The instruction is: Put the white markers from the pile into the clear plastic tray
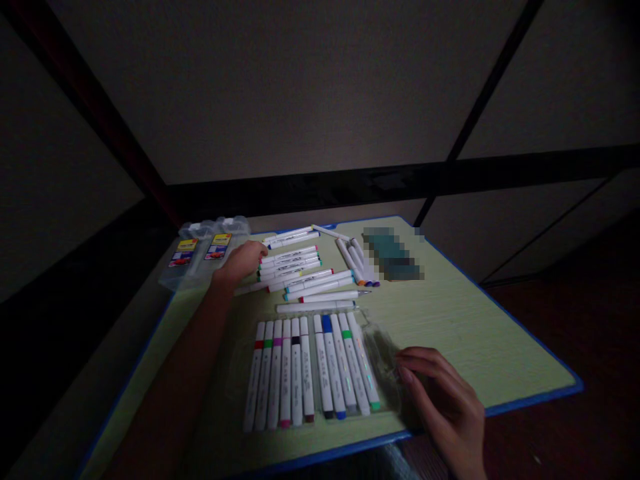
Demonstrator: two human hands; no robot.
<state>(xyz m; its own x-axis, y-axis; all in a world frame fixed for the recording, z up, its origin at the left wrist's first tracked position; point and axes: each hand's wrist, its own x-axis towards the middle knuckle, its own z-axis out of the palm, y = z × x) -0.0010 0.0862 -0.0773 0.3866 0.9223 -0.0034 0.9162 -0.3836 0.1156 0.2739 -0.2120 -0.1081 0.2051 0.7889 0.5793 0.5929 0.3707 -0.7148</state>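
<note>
One left hand (244, 260), stretched out to the loose markers (289, 256), fingers curled, fingertips right by the marker ends; cannot tell whether closed on one or merely touching. Opposite, on the near side, right hand (443, 397) with thumb and fingertips drawn close together beside a sheet of clear plastic (384, 353); too dim to tell whether pinching its edge. Just left of there, on the clear plastic, two neat groups of lined-up markers (297, 383), with coloured bands and ends. Beyond, in the middle of the tabletop (480, 333), loose markers lying roughly crosswise, some touching, a few askew at the far side.

Probably light and stiff, with smooth barrels, so apt to roll or slip if nudged from the side. Best taken around the middle of the barrel, thumb against fingertips, with only mild pressure; less sure by the ends, where likely capped. Clear plastic probably thin and bendy, better held by its rim.

Farther out, at far left, two clear cases (203, 267) with printed labels; at far right, a teal item (393, 253), blurred beyond recognition.
</note>
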